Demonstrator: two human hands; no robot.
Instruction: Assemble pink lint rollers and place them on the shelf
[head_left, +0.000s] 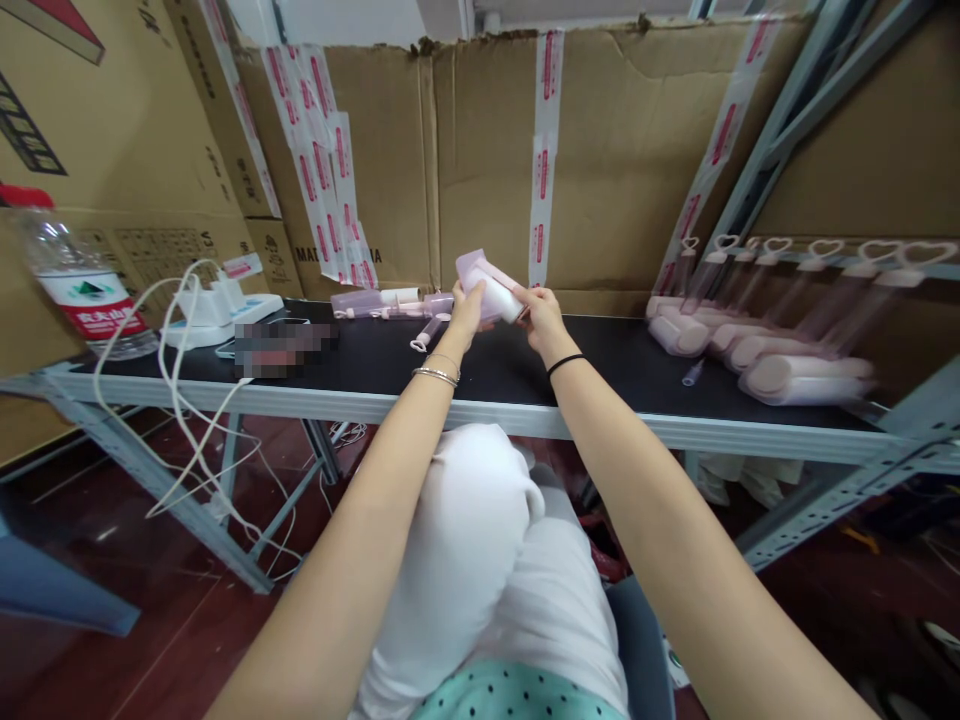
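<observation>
A lint roller (496, 297) with a white roll and a translucent pink cover is held tilted over the black table, between both hands. My left hand (466, 312) wraps round its left side, fingers partly hidden behind it. At the other end, the fingertips of my right hand (543, 318) pinch its lower right edge. Just left of my left hand lie several loose pink pieces, among them a translucent pink cover (355, 304) and a short pink handle (426, 335) with a heart-shaped loop.
Several lint rollers (802, 378) with heart-topped handles stand at the table's right, near a small purple piece (693, 373). On the left are a water bottle (94, 290), a power strip (217, 318) with hanging white cables and a blurred flat object (281, 348). Cardboard (480, 150) walls the back.
</observation>
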